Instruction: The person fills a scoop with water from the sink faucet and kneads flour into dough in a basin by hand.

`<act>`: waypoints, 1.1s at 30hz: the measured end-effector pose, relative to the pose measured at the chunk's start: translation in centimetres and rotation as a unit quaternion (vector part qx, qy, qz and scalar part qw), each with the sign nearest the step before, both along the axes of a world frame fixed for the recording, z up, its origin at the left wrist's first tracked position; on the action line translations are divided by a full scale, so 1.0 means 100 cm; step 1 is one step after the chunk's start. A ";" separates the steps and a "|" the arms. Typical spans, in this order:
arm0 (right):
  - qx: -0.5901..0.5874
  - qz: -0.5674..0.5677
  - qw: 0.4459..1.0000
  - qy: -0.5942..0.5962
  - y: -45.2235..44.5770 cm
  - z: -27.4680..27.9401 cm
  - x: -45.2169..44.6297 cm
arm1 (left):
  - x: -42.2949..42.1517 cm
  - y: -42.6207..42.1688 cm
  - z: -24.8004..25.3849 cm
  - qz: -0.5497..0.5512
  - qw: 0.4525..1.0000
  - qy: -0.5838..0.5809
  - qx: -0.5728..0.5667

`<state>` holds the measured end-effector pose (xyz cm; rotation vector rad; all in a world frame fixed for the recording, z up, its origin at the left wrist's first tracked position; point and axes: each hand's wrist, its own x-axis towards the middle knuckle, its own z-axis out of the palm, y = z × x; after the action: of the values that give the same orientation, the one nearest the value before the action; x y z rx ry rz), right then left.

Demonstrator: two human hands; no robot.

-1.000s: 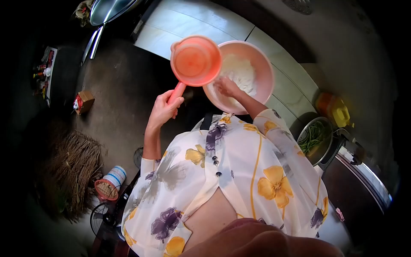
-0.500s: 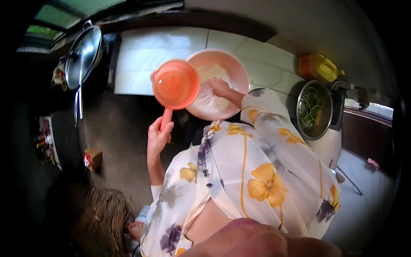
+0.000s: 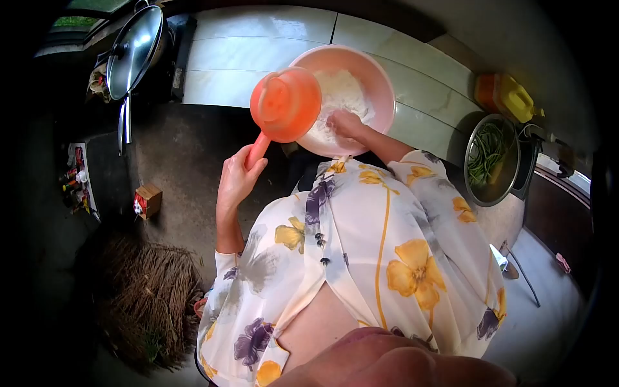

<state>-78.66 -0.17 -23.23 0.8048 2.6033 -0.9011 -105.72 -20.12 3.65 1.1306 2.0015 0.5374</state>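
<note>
A pink basin (image 3: 382,80) stands on the tiled counter with white flour (image 3: 345,90) in it. My left hand (image 3: 237,177) is closed round the handle of an orange ladle (image 3: 284,106), whose cup is tilted and overlaps the basin's left rim in view. Inside the basin, my right hand (image 3: 345,124) touches the flour near the front side; its fingers are bent, and their tips are partly hidden, so what they hold cannot be made out.
Right of the basin are a metal pot (image 3: 474,177) with green beans and a yellow-and-orange container (image 3: 509,97). A lidded pan (image 3: 135,51) stands at the upper left. On the floor lie a small box (image 3: 149,200) and dry brushwood (image 3: 151,287).
The camera view has shifted and turned. The ladle has gone from nearly level to tilted towards the basin. My right hand has moved within the flour.
</note>
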 end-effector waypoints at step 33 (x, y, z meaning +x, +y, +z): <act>-0.112 -0.070 0.991 0.002 -0.003 0.033 0.021 | -0.002 0.015 -0.004 -0.037 0.999 0.001 0.021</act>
<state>-76.51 -0.51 -19.96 0.9323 2.4157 -1.2092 -105.94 -18.64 3.25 1.2264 1.9488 0.5430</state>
